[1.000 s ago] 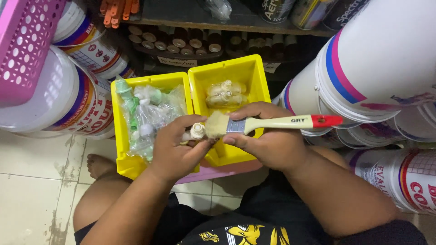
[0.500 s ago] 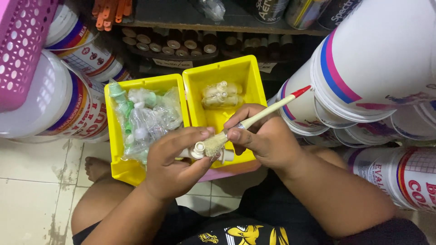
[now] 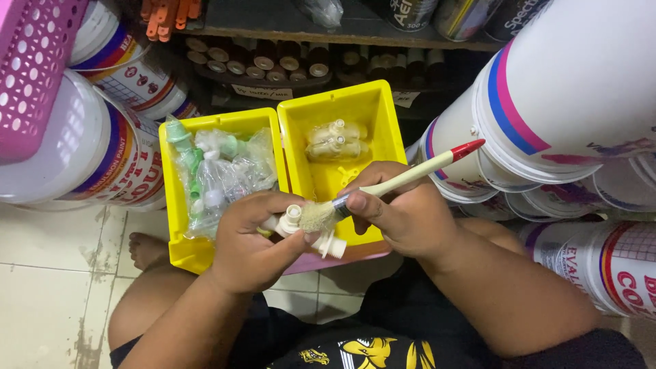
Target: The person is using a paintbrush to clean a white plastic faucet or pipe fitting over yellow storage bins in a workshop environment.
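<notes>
Two items in hand. Our left hand [image 3: 249, 239] grips a small cream plastic tap [image 3: 304, 229], fingers clenched round its body, the threaded end poking out to the right; it sits in front of the bins, over our lap. Our right hand [image 3: 403, 212] pinches a brush [image 3: 383, 186] at the ferrule, fingers closed on it, bristles resting on the top of the tap, red-tipped handle angled up and to the right.

Handling, as we judge it: the tap looks light, rigid and smooth, likely slippery if dusty; best held round the barrel, leaving cap and spout free. The brush is light, with soft bristles and a stiff handle; a grip near the ferrule gives control.

Containers:
- Left yellow bin [image 3: 179, 225]: heaped with bagged fittings [image 3: 222, 171], clear wrappers, green and white parts; nearly full.
- Right yellow bin [image 3: 383, 113]: a few cream taps [image 3: 333, 140] at the far end, otherwise mostly bare floor.
- Pink basket [image 3: 34, 68], far left; contents not visible.
- Paint pails [image 3: 567, 89] stacked left and right, lids on.
- Shelf [image 3: 273, 31] beyond the bins, with a row of small brown-capped items we cannot identify.
</notes>
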